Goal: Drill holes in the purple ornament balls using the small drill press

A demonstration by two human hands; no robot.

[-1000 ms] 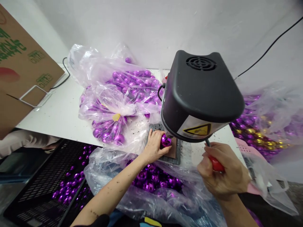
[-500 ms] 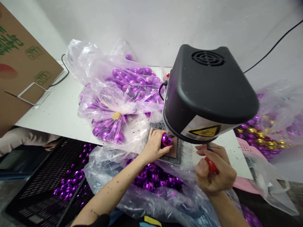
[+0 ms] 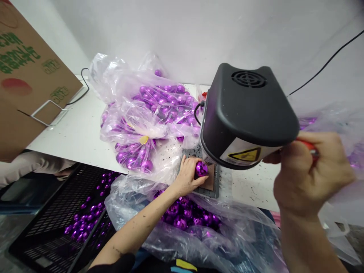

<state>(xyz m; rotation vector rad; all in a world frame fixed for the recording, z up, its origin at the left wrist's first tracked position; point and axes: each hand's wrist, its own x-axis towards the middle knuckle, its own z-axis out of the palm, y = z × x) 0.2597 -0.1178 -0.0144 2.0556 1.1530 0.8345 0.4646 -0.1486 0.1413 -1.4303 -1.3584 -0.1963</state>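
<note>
My left hand (image 3: 189,175) grips a shiny purple mirrored ball ornament (image 3: 201,169) between thumb and fingers. It holds the ball over the grey base plate (image 3: 215,185) of a black press machine (image 3: 250,106), just under its head. My right hand (image 3: 309,170) is wrapped around the red-knobbed lever (image 3: 308,145) at the machine's right side. The machine's housing hides part of the lever and some right fingertips. Below my left hand, an open clear plastic bag (image 3: 127,201) holds many more purple mirrored balls (image 3: 182,218).
Tied and loose plastic bags of purple balls (image 3: 167,100) lie behind on the white table (image 3: 71,136). A cardboard box (image 3: 34,76) stands at left. Lower left is a black crate (image 3: 34,227) with small purple balls; a person's leg (image 3: 36,167) shows beyond it.
My right hand has risen and moved right, swinging the red-knobbed lever up from below the machine head. My left hand keeps the ball at the same spot.
</note>
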